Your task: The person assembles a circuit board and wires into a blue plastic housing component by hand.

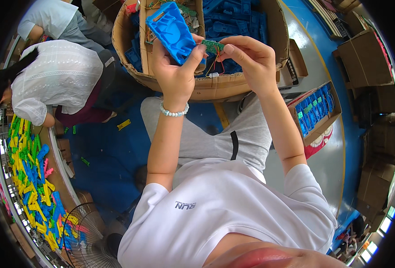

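My left hand [177, 73] is closed round a blue plastic housing [172, 32], its ribbed hollow inner side turned up. Between the thumb and fingers of my right hand [252, 58] is the right end of a small green circuit board [211, 46]. The board's left end meets my left thumb and fingertips, beside the housing's lower edge. Thin red and orange wires [219, 65] hang from the board, with a small white connector [214, 75] near their lower end. Both hands are raised over the near edge of a large cardboard box [206, 93].
Many blue housings [233, 22] fill the box, and an inner carton [145, 44] there holds more boards and wires. A smaller carton [324, 120] of blue parts stands at right. Two people work at left by a bench of colourful plastic pieces [32, 178]. A fan [88, 236] stands lower left.
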Demonstrator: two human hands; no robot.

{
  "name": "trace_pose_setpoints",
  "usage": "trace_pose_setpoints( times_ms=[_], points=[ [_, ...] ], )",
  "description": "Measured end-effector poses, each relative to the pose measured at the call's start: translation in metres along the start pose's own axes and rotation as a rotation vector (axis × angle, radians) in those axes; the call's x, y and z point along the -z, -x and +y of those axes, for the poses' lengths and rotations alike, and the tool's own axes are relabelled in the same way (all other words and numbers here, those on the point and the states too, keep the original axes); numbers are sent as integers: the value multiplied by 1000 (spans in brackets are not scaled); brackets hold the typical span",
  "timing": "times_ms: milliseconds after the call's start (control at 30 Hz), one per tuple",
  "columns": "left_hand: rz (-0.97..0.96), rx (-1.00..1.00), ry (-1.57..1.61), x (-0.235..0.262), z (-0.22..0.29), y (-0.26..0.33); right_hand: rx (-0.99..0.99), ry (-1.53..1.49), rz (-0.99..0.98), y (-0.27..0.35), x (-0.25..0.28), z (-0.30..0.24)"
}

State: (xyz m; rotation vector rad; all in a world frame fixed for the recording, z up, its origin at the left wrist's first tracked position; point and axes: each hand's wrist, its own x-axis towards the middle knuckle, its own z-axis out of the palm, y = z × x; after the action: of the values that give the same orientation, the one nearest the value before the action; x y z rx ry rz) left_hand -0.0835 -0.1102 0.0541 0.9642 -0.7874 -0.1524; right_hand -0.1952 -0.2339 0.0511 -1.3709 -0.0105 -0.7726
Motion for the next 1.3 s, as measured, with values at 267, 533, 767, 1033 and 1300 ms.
trace_pose_setpoints(
  times_ms=[267, 533, 767, 1033, 1300],
  points=[
    [19, 111, 38, -1, -4, -5, -5, 87, 161, -3, -3, 8],
    [128, 366, 313, 4, -10, -2, -203, 100, 2, -5, -11, -1],
    [129, 164, 144, 3, -16, 4, -143, 219, 72, -7, -19, 4],
    [-79, 16, 15, 16, -2, 12, -132, 241, 62, -6, -26, -6],
    [-146, -28, -73, 20, 9, 13, -134, 256, 78, -4, -31, -12]
  ],
)
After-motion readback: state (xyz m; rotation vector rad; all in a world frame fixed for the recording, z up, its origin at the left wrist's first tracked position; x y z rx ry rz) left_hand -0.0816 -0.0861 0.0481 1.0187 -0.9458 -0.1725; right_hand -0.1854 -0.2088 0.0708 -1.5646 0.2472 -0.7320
